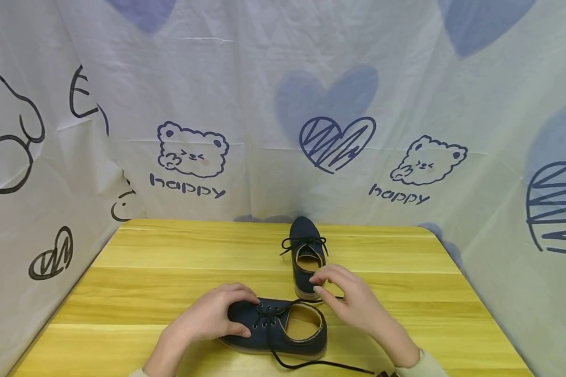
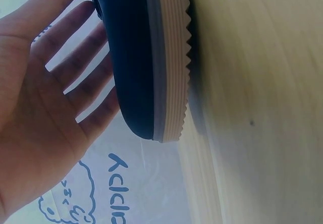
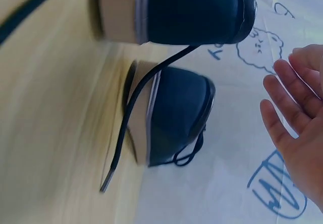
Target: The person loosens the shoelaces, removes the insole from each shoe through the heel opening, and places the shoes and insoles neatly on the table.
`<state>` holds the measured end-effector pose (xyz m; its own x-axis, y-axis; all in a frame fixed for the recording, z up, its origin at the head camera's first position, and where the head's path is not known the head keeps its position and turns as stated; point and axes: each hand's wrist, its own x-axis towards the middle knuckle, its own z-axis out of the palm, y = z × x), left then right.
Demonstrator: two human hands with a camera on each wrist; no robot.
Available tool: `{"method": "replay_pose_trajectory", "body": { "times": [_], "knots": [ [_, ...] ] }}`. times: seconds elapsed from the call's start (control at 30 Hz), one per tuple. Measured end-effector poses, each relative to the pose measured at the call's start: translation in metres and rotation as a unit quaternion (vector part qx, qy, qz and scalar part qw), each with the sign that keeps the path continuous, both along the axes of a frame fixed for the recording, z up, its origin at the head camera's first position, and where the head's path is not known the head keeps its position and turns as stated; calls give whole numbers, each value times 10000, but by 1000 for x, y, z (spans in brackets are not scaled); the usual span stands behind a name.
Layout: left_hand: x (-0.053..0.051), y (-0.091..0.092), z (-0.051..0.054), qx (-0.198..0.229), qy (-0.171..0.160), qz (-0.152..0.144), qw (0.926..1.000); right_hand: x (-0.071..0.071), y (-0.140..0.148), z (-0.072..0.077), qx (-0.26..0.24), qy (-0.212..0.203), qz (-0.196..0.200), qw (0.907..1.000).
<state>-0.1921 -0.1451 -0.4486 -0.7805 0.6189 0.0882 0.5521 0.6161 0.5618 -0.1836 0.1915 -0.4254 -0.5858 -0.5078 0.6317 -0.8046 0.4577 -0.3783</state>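
Note:
A dark navy lace-up shoe (image 1: 283, 341) lies sideways on the table, toe to the left. My left hand (image 1: 209, 315) holds it across the toe, thumb on the near side and fingers on the far side; the left wrist view shows its toe and ridged tan sole (image 2: 174, 57). Its black lace (image 1: 311, 363) has two loose ends, one running to the front right, one to the right behind the heel. My right hand (image 1: 360, 302) hovers beyond the heel, thumb and fingers apart and holding nothing. Behind stands the matching shoe (image 1: 304, 229), its laces tied in a bow.
The yellow wood-grain table (image 1: 170, 251) carries both shoes, the far one close to its back edge. White sheets with printed hearts and bears (image 1: 193, 149) hang behind and along both sides. A small dark object (image 1: 385, 374) shows at the bottom edge by the right sleeve.

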Motion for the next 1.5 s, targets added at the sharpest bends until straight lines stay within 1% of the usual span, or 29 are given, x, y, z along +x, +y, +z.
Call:
{"method": "replay_pose_trajectory", "body": {
  "times": [0.17, 0.33, 0.4, 0.47, 0.63, 0.77, 1.03, 1.2, 1.4, 1.5],
  "knots": [
    [-1, 0, 0, 13, 12, -43, 10000, -11, -15, 2, 60, -75, 229, 9997],
    [-1, 0, -1, 47, 0, -102, 9999, -15, -30, -1, 327, 27, 495, 9982],
    [-1, 0, -1, 38, 2, -107, 9999, -15, -36, -3, 482, 92, 594, 9970],
    [-2, 0, -1, 44, -2, -101, 9999, -15, -41, -6, 619, 64, 710, 9955],
    [-3, -1, -2, 67, -1, -85, 9999, -11, -52, -11, 932, -158, 980, 9907],
    [-3, -2, -2, 63, -28, -91, 9999, -8, -57, -13, 1168, -226, 1115, 9866],
    [-5, -3, -1, 66, -48, -121, 9999, -7, -61, -15, 1362, -204, 1179, 9834],
    [-5, -3, -2, 53, 12, -145, 9999, -7, -62, -14, 1491, -360, 1136, 9816],
    [-4, -2, -1, 49, -26, -119, 9999, -8, -64, -14, 1650, -411, 1016, 9802],
    [-4, -2, -1, 43, -40, -106, 9999, -9, -63, -14, 1675, -383, 1026, 9798]
  ]
}}
